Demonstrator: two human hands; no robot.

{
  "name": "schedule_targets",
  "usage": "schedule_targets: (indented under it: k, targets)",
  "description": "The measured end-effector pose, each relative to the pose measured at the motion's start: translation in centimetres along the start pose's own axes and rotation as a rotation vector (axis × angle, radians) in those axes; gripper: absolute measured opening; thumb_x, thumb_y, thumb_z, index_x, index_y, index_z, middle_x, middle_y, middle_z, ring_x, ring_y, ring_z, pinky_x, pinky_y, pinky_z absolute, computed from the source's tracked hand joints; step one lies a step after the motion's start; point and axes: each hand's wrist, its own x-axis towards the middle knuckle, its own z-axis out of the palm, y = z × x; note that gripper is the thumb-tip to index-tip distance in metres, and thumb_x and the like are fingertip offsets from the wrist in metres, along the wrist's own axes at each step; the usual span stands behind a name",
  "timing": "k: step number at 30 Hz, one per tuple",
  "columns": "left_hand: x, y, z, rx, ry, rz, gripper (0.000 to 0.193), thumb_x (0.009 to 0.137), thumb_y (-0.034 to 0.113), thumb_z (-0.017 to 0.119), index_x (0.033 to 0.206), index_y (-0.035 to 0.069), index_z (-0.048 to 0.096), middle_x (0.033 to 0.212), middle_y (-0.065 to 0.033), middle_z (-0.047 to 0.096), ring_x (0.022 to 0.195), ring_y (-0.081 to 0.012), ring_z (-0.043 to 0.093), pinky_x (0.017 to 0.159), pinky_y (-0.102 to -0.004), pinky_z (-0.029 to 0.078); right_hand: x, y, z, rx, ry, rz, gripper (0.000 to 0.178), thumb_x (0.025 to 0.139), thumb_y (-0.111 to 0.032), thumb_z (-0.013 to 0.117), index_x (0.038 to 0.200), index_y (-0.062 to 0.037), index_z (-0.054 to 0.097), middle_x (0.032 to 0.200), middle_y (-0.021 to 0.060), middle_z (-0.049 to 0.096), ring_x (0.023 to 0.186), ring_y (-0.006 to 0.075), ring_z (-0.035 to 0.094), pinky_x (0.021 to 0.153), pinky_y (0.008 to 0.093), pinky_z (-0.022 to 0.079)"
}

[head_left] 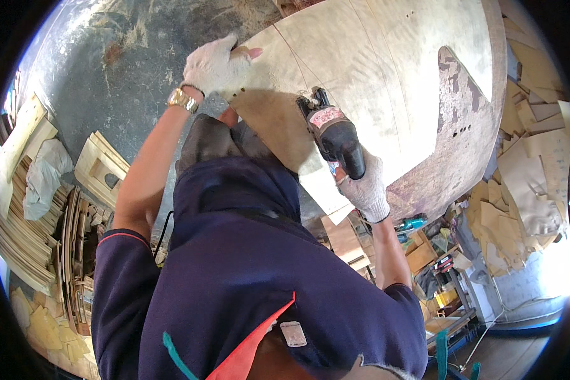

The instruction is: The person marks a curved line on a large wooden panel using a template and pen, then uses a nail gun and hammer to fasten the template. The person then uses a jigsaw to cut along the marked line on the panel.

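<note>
My right hand [367, 188], in a white knit glove, is wrapped round the handle of a black jigsaw [337, 134]. The jigsaw stands on a pale plywood sheet [367, 76] with thin curved lines drawn across it, and its front points away from me. My left hand [216, 63], gloved too, grips the sheet's left corner, with a bare fingertip [255, 53] poking out of the glove. The jigsaw's blade is hidden under its body. Beneath the sheet lies a worn tabletop [465, 126] with peeling patches and a few small holes.
Stacked wooden strips [22, 221] and a crumpled plastic bag [46, 177] sit at the left. Cut wooden pieces [101, 168] lie on the dark floor [133, 69]. Cardboard-like offcuts [529, 183] pile up at the right. A teal power tool [411, 223] rests near my right forearm.
</note>
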Motion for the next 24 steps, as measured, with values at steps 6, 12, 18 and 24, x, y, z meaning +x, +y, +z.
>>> schedule_targets:
  k: [6,12,18,24]
  targets:
    - [1.7,0.3,1.5,-0.257,-0.086,-0.080,0.070,0.093,0.067,0.060,0.119,0.003,0.071,0.095,-0.0202,0.074,0.098,-0.0375,0.073,0.085,-0.0478,0.054,0.2,0.5,-0.1,-0.015,-0.015,-0.050,0.026,0.076,-0.011,0.069,0.099,0.0007,0.067,0.067,0.0125,0.069,0.064,0.0228,0.072,0.064,0.0348,0.056]
    - [1.6,1.1,0.6,-0.216,-0.188,-0.136,0.061,0.091,0.064,0.060,0.110,0.008,0.075,0.104,-0.0180,0.076,0.104,-0.0363,0.073,0.090,-0.0479,0.055,0.7,-0.7,-0.9,-0.023,-0.072,-0.017,0.021,0.074,-0.008,0.066,0.094,0.0005,0.066,0.064,0.0103,0.069,0.064,0.0211,0.075,0.065,0.0338,0.058]
    - [1.3,1.1,0.8,-0.202,-0.117,-0.128,0.059,0.091,0.061,0.060,0.114,0.009,0.074,0.106,-0.0170,0.076,0.105,-0.0365,0.072,0.091,-0.0484,0.055,0.9,-1.1,-0.9,-0.067,-0.073,-0.018,0.021,0.072,-0.007,0.065,0.092,0.0013,0.064,0.064,0.0093,0.070,0.064,0.0209,0.075,0.065,0.0338,0.059]
    - [1.2,0.7,0.7,-0.198,-0.142,-0.052,0.063,0.094,0.057,0.062,0.128,0.004,0.069,0.106,-0.0193,0.076,0.106,-0.0382,0.072,0.092,-0.0485,0.054,1.0,-1.4,-1.0,-0.030,-0.089,-0.029,0.023,0.073,-0.007,0.066,0.094,0.0005,0.063,0.064,0.0099,0.070,0.064,0.0231,0.075,0.065,0.0351,0.059]
